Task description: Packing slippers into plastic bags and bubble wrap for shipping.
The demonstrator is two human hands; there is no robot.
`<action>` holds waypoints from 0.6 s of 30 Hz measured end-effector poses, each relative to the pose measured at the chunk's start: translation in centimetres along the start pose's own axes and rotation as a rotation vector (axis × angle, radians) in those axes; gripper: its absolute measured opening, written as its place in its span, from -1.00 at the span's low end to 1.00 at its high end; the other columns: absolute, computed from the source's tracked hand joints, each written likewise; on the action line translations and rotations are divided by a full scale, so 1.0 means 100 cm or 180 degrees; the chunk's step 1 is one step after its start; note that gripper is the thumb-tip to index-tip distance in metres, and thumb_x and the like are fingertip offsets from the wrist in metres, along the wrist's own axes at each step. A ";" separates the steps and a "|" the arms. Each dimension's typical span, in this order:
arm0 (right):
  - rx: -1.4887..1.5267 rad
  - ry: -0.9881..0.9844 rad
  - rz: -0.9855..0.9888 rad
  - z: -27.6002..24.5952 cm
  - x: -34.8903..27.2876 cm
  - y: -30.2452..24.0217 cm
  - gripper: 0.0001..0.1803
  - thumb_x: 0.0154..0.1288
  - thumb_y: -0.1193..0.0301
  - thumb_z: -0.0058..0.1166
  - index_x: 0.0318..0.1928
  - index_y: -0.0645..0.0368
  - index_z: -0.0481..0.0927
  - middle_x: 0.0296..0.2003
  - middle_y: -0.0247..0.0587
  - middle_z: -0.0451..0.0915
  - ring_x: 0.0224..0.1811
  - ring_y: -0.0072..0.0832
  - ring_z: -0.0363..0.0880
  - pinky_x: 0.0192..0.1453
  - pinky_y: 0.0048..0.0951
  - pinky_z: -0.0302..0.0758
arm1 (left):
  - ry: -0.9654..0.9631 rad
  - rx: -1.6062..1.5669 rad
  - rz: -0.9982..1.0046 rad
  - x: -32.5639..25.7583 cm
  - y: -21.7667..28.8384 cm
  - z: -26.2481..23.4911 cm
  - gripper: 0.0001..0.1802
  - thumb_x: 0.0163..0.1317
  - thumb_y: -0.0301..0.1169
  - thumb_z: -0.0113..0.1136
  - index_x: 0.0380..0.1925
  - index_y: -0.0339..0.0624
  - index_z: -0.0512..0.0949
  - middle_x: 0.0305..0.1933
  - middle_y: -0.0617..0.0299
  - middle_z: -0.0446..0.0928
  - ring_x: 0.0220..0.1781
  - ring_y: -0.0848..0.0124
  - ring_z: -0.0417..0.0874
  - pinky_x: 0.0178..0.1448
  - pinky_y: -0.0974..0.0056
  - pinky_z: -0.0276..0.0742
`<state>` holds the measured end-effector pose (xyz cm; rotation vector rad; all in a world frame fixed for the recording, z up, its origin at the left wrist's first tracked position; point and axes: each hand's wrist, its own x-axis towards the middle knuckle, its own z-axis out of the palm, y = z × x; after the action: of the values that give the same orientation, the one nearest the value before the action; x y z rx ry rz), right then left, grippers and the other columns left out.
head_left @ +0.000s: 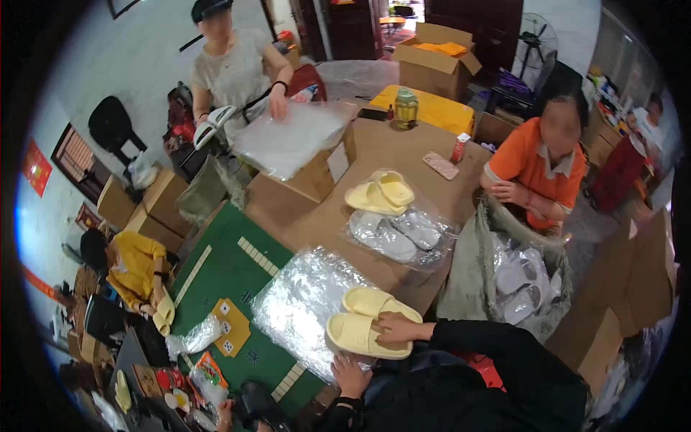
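A pair of pale yellow slippers (pixel 363 324) lies at the table's near edge, partly over a stack of clear plastic bags (pixel 302 299). My right hand (pixel 396 328) grips the pair from above, its fingers and thumb across the inner sides of both slippers. Just below and to the left, my left hand (pixel 350 376) rests on the near edge of the bags with fingers stretched out and nothing held in them. Farther up the table are another yellow pair (pixel 381 193) and, in front of it, grey slippers (pixel 392 234) in clear plastic.
A green mahjong mat (pixel 223 266) with tiles covers the left side. A sack (pixel 468 266) of bagged slippers stands right. Across stands a person (pixel 237 72) holding white slippers by a carton (pixel 309 180). Another person in orange (pixel 536 173) leans at the right; one in yellow (pixel 137 266) sits left.
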<state>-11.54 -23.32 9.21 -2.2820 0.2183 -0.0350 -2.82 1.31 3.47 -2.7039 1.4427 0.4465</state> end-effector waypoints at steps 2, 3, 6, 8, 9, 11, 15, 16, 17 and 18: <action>0.0054 -0.0273 -0.0090 -0.001 -0.013 0.002 -0.40 0.09 0.00 0.04 0.03 0.16 0.44 -0.15 0.03 0.42 -0.03 -0.09 0.38 -0.02 -0.16 0.36 | -0.0017 -0.0081 0.0054 0.003 0.015 -0.021 -0.09 -0.12 0.13 0.22 0.24 -0.02 0.26 0.30 -0.34 0.07 0.38 -0.21 -0.03 0.35 -0.25 -0.14; 0.0034 -0.0212 -0.0035 -0.001 -0.019 0.000 -0.40 0.09 0.00 0.04 0.03 0.16 0.44 -0.15 0.03 0.42 -0.03 -0.09 0.38 -0.02 -0.16 0.36 | -0.0048 -0.0162 -0.0004 0.005 0.021 -0.029 -0.07 -0.11 0.20 0.17 0.25 -0.03 0.24 0.30 -0.34 0.07 0.38 -0.24 -0.05 0.35 -0.27 -0.16; 0.0477 -0.0143 -0.0291 0.014 -0.030 0.005 -0.36 0.21 0.03 0.02 0.12 0.28 0.37 -0.06 0.02 0.42 0.04 -0.10 0.37 0.09 -0.23 0.32 | 0.0587 0.0446 0.0586 0.008 0.008 -0.009 -0.16 0.03 0.19 0.05 0.27 0.02 0.21 0.38 -0.07 0.04 0.40 -0.21 -0.09 0.33 -0.34 -0.20; 0.0738 -0.0428 -0.0274 0.003 -0.032 0.005 -0.37 0.23 0.06 0.02 0.14 0.29 0.35 -0.09 -0.01 0.43 0.02 -0.18 0.38 0.09 -0.28 0.32 | 0.0897 0.0697 0.0793 0.015 0.011 -0.008 -0.20 0.06 0.16 0.03 0.27 0.05 0.20 0.39 -0.01 0.05 0.40 -0.19 -0.08 0.32 -0.36 -0.20; 0.1015 -0.0741 -0.0275 -0.005 -0.035 0.005 -0.37 0.24 0.09 0.03 0.16 0.30 0.33 -0.13 -0.04 0.44 0.00 -0.26 0.40 0.08 -0.32 0.33 | 0.0608 -0.1859 0.0704 0.015 0.018 -0.015 -0.21 0.07 0.12 0.04 0.28 0.07 0.18 0.38 0.01 0.06 0.41 -0.16 -0.08 0.32 -0.36 -0.19; 0.1711 -0.0862 0.0141 -0.044 -0.050 -0.024 -0.40 0.24 0.15 0.07 0.16 0.30 0.34 -0.28 -0.24 0.43 -0.15 -0.54 0.35 -0.07 -0.46 0.33 | 0.0195 -0.4381 0.0434 0.006 0.013 -0.011 -0.23 0.08 0.08 0.04 0.29 0.08 0.17 0.38 0.03 0.07 0.41 -0.12 -0.08 0.32 -0.36 -0.19; 0.2722 -0.1398 0.1004 -0.069 -0.071 -0.011 -0.62 0.26 0.25 0.09 -0.04 0.26 0.47 -0.26 -0.47 0.40 -0.19 -0.70 0.30 -0.14 -0.57 0.32 | 0.0049 -0.0025 0.0832 0.005 0.002 0.011 -0.26 0.09 0.03 0.04 0.27 0.03 0.20 0.39 -0.04 0.00 0.39 -0.20 -0.12 0.34 -0.31 -0.19; 0.2990 -0.1344 0.0909 -0.066 -0.078 0.004 -0.57 0.25 0.24 0.09 0.02 0.27 0.46 -0.21 -0.41 0.46 -0.17 -0.69 0.36 -0.12 -0.58 0.36 | 0.0170 -0.0069 0.0808 0.007 0.003 0.010 -0.28 0.09 0.01 0.04 0.26 0.01 0.22 0.38 -0.09 -0.01 0.38 -0.23 -0.12 0.34 -0.31 -0.20; 0.3262 -0.1343 0.0804 -0.064 -0.083 0.005 -0.51 0.24 0.23 0.09 0.08 0.27 0.45 -0.16 -0.36 0.52 -0.16 -0.67 0.42 -0.11 -0.58 0.40 | 0.0280 -0.0116 0.0733 0.000 -0.001 0.013 -0.29 0.09 -0.01 0.04 0.24 -0.01 0.24 0.37 -0.14 -0.02 0.38 -0.26 -0.12 0.34 -0.31 -0.21; 0.2889 -0.1415 0.0844 -0.068 -0.086 0.012 -0.56 0.24 0.26 0.10 0.07 0.24 0.47 -0.20 -0.44 0.53 -0.19 -0.73 0.42 -0.15 -0.61 0.40 | 0.0399 0.0142 0.0758 0.001 -0.008 0.025 -0.34 0.09 -0.04 0.06 0.19 -0.05 0.30 0.36 -0.22 -0.05 0.38 -0.27 -0.13 0.36 -0.28 -0.24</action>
<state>-20.88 -27.75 13.22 -1.3001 0.2096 0.4230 -2.73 2.14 0.96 -2.5775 1.7949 0.2537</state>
